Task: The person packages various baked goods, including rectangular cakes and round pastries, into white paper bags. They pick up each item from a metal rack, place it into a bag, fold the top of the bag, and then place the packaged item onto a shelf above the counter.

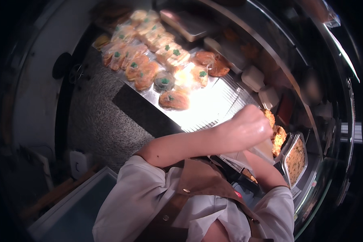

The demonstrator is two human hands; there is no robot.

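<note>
My left hand [251, 128] is bent in over the right side of the wire rack [234, 90], its back towards me and its fingers hidden. Below and beside it shows a pale, partly see-through bag or sheet [261, 149]; what grips it cannot be seen. My right forearm runs up beneath my left hand, and my right hand is hidden behind it. Browned, crusty food pieces [279, 140] lie just beyond my left hand. A rectangular tray of herb-flecked food [295, 160] stands to their right, tilted in this view.
Plastic-wrapped breads [174, 100] and wrapped sandwiches [172, 54] with green stickers cover the brightly lit metal counter's far part. White lidded boxes [253, 78] stand behind the rack. A curved metal-edged glass case runs along the right. A dark strip [145, 110] borders the counter's near side.
</note>
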